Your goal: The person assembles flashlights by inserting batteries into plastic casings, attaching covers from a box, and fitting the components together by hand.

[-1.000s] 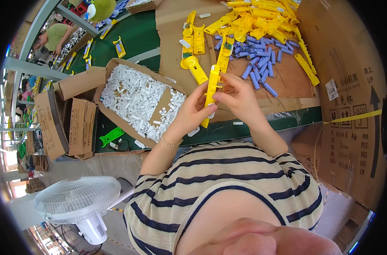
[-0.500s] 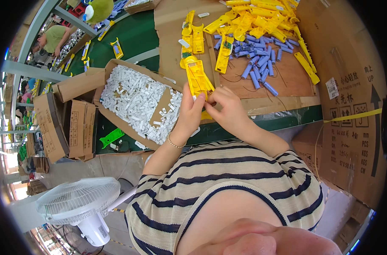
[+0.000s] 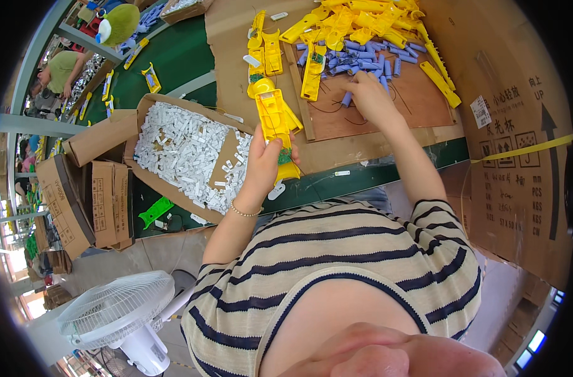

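My left hand (image 3: 265, 162) is closed around a yellow plastic casing (image 3: 272, 113), which stands out beyond the fingers. A small green circuit board (image 3: 284, 156) shows in the casing beside my thumb. Over the heap of blue-purple battery cells (image 3: 366, 58), my right hand (image 3: 369, 98) reaches down with bent fingers drawn together. Its fingertips are among the cells, and whatever they pinch is hidden. One cell (image 3: 347, 98) lies just below them. Another yellow casing (image 3: 312, 75) with a board rests at the left edge of the brown board (image 3: 393, 122).
Yellow casings (image 3: 362, 22) are piled at the back. On the left stands a carton (image 3: 130, 147) of small white pieces, near a green casing (image 3: 155, 212). A tall cardboard box (image 3: 512, 169) walls the right side. A white fan (image 3: 120, 308) stands lower left; another person (image 3: 61, 70) sits beyond.
My right hand has left the casing and moved right and away, onto the battery cells. My left hand still holds the casing, whose green board is now uncovered. The whole view has shifted slightly.
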The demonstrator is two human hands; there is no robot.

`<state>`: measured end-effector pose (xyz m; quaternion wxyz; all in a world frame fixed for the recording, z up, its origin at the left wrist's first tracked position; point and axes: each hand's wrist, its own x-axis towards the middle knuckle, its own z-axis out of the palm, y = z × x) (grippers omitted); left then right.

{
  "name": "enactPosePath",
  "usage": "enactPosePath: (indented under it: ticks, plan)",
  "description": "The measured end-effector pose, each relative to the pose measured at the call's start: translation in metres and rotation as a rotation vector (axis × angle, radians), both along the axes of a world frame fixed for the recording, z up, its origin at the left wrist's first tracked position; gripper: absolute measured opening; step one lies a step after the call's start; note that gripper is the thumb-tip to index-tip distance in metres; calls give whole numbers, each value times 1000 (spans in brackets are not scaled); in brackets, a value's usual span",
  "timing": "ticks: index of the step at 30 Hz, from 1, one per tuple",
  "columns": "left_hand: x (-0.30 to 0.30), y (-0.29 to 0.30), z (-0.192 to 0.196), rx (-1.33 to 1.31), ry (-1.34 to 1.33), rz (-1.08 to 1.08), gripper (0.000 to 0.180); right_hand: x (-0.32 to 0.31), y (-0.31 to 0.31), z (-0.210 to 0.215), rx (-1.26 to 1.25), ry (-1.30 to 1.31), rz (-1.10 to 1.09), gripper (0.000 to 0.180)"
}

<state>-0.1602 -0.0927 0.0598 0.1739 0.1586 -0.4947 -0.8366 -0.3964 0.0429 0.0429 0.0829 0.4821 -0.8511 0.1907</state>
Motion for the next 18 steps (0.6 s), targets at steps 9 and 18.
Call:
enactPosePath:
  ticks: [9, 18]
  plan:
    - [4, 4, 5, 60, 10, -26, 32, -8, -5, 9, -81, -30, 248, 19]
    - [-4, 8, -6, 38, 174, -28, 34, 114, -17, 52, -442, -1238, 213, 13]
